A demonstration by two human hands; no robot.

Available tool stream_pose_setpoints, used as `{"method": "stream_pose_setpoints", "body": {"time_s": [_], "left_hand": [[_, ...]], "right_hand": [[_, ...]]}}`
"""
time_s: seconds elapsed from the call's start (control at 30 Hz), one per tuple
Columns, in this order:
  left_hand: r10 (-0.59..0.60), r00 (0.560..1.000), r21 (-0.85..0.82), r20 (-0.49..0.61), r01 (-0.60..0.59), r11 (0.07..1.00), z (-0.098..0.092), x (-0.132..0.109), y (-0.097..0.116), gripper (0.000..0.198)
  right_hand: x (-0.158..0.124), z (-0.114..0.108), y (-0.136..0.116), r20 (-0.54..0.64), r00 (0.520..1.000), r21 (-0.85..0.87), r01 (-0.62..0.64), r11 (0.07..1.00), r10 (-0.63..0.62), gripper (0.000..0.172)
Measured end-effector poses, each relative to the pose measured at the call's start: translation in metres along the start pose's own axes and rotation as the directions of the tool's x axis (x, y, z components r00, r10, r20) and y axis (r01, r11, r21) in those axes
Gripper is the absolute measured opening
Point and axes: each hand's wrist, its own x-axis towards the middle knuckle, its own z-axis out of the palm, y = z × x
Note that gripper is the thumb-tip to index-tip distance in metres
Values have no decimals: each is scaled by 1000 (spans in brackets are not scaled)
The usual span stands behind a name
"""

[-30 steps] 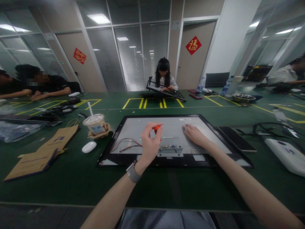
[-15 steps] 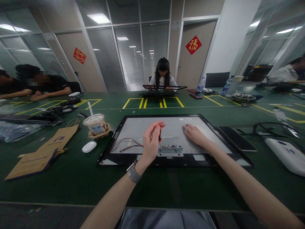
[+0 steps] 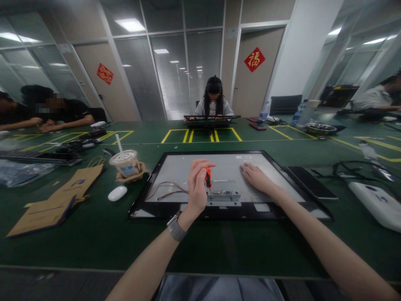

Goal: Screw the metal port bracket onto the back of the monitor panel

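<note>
My left hand [image 3: 198, 186], with a watch on its wrist, is closed around an orange and black screwdriver [image 3: 208, 177]. The screwdriver stands nearly upright, its shaft pointing down at the left end of a metal bracket with ports [image 3: 224, 195]. That bracket sits on the grey back of a flat display panel [image 3: 216, 167] with a black frame, lying on the table. My right hand [image 3: 255, 176] rests on the panel's right part, fingers stretched out and holding nothing. Thin coloured wires [image 3: 167, 188] lie on the panel left of my left hand.
To the left are a drink cup [image 3: 124, 163] in a cardboard holder, a white oval case [image 3: 117, 193] and a brown paper bag [image 3: 62, 196]. On the right lie a black phone [image 3: 311, 182] and a white device [image 3: 377, 205] near black cables. A person [image 3: 214, 98] sits opposite.
The fingers of my left hand have shifted around the screwdriver's handle, and more of the orange shows. My right hand stays put. The person opposite has tilted the dark panel lower.
</note>
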Motion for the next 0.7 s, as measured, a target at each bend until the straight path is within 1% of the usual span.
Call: {"method": "stream_pose_setpoints", "body": {"time_s": [0.07,0.17,0.27,0.33,0.47,0.5,0.57,0.63,0.7], "left_hand": [[-34,999,-33,23,35,999,0,0,0,32],[-66,997,27,42,65,998,0,0,2,25],[-3,1000,125,20,0,992,1,1,5,16],[46,999,161,-3,-44,986,3,2,6,10],[63,996,204,-62,-49,978,3,2,4,3],[59,995,208,-78,-42,977,3,2,3,4],[51,994,186,-96,-32,982,2,2,2,13],[35,995,114,-88,-25,993,2,1,2,26],[12,998,17,-63,-11,1000,1,1,2,34]], "right_hand": [[0,1,1,-4,1000,1,8,1000,-8,50],[1,3,2,-18,1000,6,12,1000,-11,49],[1,3,2,-18,1000,5,2,1000,-2,49],[1,3,2,-8,1000,-2,0,1000,0,50],[0,0,0,7,1000,-7,9,1000,-9,50],[0,-1,0,9,1000,-4,8,1000,-8,51],[0,-2,-1,13,1000,2,2,1000,-2,51],[0,-2,-2,14,1000,11,-10,1000,10,51],[0,-3,-3,16,1000,16,-20,1000,20,50]]}}
